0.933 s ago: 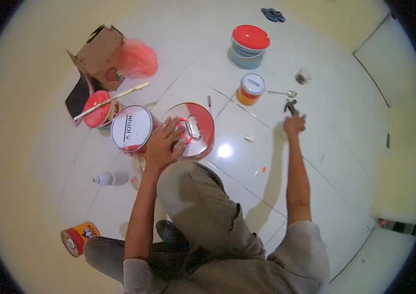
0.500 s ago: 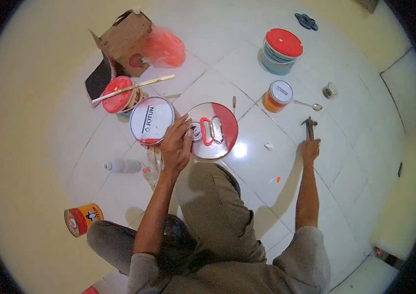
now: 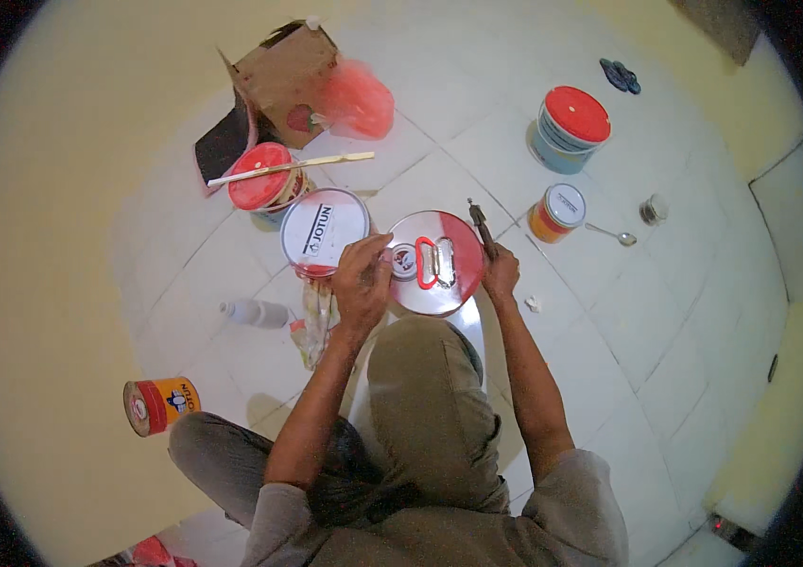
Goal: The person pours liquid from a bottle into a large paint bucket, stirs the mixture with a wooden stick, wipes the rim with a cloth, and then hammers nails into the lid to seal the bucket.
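A large round paint can [image 3: 456, 283] with a silver lid, smeared dark red on its right side, stands in front of my knees. Its lid carries a red-edged handle [image 3: 427, 263] and a small round cap [image 3: 404, 261]. My left hand [image 3: 362, 288] rests at the can's left rim beside the cap, its fingers extended and grasping nothing visible. At the right rim, my right hand [image 3: 501, 274] is closed around a hammer [image 3: 481, 227], whose head points away from me. A white-lidded paint tub [image 3: 333, 227] stands just left of the can.
At the left are a red-lidded bucket [image 3: 259, 189] with a wooden stick [image 3: 302, 166] across it, a cardboard box [image 3: 283, 80], a bottle [image 3: 258, 313] and an orange can [image 3: 167, 405]. Rightward stand a small can [image 3: 557, 213], a spoon [image 3: 612, 234] and another bucket [image 3: 569, 132].
My right hand has brought the hammer leftward from the open floor to the can's right rim. My left hand stays by the cap, and the whole view has shifted slightly.
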A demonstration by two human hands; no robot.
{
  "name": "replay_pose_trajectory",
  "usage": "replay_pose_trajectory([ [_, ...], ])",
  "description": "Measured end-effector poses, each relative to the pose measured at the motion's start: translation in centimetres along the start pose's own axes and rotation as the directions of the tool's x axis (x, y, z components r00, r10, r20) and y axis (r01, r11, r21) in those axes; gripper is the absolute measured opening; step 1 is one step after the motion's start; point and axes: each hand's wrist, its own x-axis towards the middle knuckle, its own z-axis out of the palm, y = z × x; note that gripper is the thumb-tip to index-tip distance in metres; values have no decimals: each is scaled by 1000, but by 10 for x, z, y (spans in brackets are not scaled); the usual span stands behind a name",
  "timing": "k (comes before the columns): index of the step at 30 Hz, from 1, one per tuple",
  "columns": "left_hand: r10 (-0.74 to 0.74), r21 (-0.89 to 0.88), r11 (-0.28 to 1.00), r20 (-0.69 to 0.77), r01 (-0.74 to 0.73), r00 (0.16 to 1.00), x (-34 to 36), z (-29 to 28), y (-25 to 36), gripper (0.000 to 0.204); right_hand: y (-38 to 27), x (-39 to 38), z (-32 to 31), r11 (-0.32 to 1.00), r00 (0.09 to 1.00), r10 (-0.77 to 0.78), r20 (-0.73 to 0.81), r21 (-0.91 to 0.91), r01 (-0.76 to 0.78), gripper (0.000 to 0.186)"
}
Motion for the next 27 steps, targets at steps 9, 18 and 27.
replay_pose_trajectory([
  [9, 5, 40, 999, -64, -3, 998, -11, -26, -8, 21, 28, 40, 46, 983, 995, 96, -17, -156, -98, 36],
  [18, -142, -156, 978, -21, 137, 990, -8, -20, 1, 22, 38, 37, 12, 994, 999, 5, -39, -110, -10, 36],
  [27, -10, -319, 937, 389, 145, 921, 73, 7, 49, 37, -90, -30, -133, 915, 960, -231, -161, 301, 270, 31],
])
